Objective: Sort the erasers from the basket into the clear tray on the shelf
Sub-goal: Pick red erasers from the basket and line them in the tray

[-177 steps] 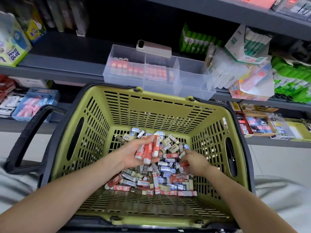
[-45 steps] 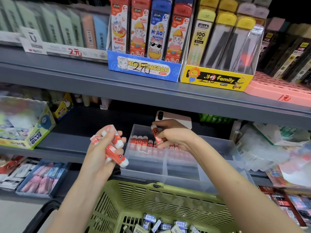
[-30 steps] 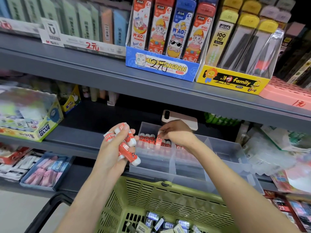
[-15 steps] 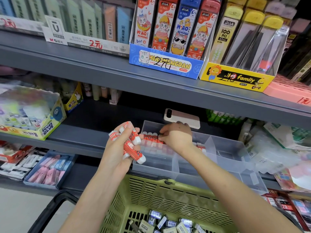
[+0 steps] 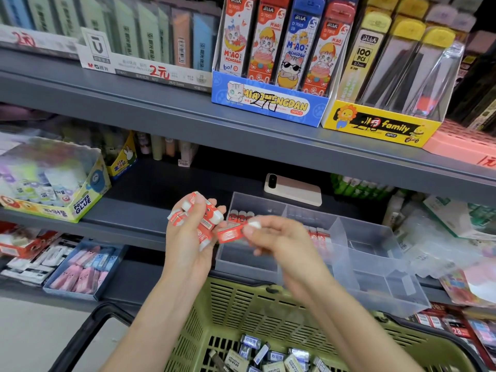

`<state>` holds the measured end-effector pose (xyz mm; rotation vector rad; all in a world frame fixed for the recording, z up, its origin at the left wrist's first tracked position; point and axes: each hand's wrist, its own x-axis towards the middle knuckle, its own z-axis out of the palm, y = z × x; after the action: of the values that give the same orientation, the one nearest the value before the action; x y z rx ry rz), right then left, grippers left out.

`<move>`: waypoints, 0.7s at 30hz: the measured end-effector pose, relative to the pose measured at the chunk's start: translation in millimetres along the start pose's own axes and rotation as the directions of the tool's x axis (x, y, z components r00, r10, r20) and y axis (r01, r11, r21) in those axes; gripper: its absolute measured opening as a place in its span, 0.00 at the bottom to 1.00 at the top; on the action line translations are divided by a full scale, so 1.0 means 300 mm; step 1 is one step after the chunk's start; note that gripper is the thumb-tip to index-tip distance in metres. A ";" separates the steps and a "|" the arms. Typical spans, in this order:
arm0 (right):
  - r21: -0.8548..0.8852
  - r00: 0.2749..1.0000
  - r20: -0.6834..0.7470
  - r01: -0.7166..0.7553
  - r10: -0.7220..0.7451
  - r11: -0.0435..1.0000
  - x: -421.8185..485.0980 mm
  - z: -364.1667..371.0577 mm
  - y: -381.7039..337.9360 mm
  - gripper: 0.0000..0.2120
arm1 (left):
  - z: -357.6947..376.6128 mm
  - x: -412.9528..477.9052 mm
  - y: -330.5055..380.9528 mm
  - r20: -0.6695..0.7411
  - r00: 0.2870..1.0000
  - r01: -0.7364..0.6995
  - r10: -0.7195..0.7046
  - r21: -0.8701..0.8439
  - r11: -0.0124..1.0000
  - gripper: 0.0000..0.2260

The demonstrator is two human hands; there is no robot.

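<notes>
The erasers are judged to be light, stiff little blocks, each wrapped in a smooth red paper sleeve with bare white rubber showing at the ends; the sleeve is likely to be slippery and may slide on the block, so a pinch across the short width near one end, partly on the rubber, would be the firmer hold. A bundle of red-sleeved erasers [image 5: 200, 220] is held in the left hand [image 5: 189, 241], which is raised with the palm turned inward and the fingers curled loosely around the bundle, the thumb pressed across it. A single red eraser [image 5: 231, 233] is pinched at its right end between the thumb and fingertips of the right hand [image 5: 271, 237], which is blurred and lies just in front of the clear tray [image 5: 357, 267]; whether the single eraser also touches the bundle cannot be told. The tray stands on the grey shelf [image 5: 126, 221], and a row of red erasers [image 5: 241, 216] is seen standing upright in its back left compartment, with more behind the right wrist. Many grey and white erasers [image 5: 268, 358] are left in the green basket [image 5: 241, 304] below both forearms.
</notes>
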<state>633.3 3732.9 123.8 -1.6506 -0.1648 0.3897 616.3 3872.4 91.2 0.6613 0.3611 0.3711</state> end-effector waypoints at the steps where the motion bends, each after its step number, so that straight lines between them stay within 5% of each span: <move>1: 0.026 0.999 -0.036 0.028 -0.027 0.999 0.017 -0.036 -0.012 0.02 | -0.008 0.002 0.003 -0.014 1.000 -0.022 0.023 0.042 0.999 0.10; 5: -0.282 0.965 -0.181 0.134 -0.190 0.950 0.124 -0.183 -0.064 0.07 | -0.033 0.018 -0.002 -0.099 0.989 -0.079 0.110 0.275 0.958 0.05; 10: -0.752 0.993 -0.094 -0.022 -0.074 0.659 0.252 -0.198 -0.032 0.14 | -0.040 0.038 -0.023 -0.159 0.987 0.039 0.030 0.412 0.910 0.05; 16: -0.895 1.000 -0.016 -0.013 -0.002 0.445 0.302 -0.189 -0.022 0.05 | -0.053 0.044 -0.015 -0.135 0.986 0.151 -0.102 0.430 0.890 0.05; 21: -0.983 0.997 0.024 0.037 -0.074 0.179 0.304 -0.176 0.023 0.11 | -0.050 0.041 -0.020 -0.113 0.990 0.125 -0.080 0.480 0.868 0.03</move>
<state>735.5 3713.0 106.7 -2.9929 -0.5580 0.1570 621.9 3881.3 73.9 1.1185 0.5842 0.2053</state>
